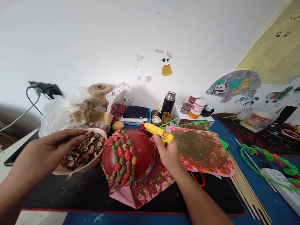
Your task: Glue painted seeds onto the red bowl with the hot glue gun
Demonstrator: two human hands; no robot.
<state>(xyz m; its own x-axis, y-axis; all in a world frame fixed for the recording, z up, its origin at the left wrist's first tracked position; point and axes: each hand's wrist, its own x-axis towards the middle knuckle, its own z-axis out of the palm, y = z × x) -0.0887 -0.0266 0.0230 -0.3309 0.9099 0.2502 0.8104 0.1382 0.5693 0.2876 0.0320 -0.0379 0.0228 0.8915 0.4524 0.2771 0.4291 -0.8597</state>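
My right hand [167, 153] grips a yellow hot glue gun [158, 131], its nozzle pointing left above a rounded dark red bowl [142, 147]. Red, green and brown painted peanut shells [123, 156] cover the left part of that bowl in rows; the right part is bare and glossy. The bowl rests on a paint-stained sheet [152, 189] with one folded pink corner. My left hand [49, 150] hovers over a pale basin [93, 165] of loose painted shells [86, 148], thumb and fingers stretched out and slightly apart, nothing visible between them.
Behind stand a twine roll [99, 90], a potato-like item [117, 125], a black thermos [168, 101] and paint jars [198, 107]. To the right lie another paint-stained sheet [199, 148], wooden sticks [248, 187], green pipe cleaners [246, 159] and a white power strip [281, 184].
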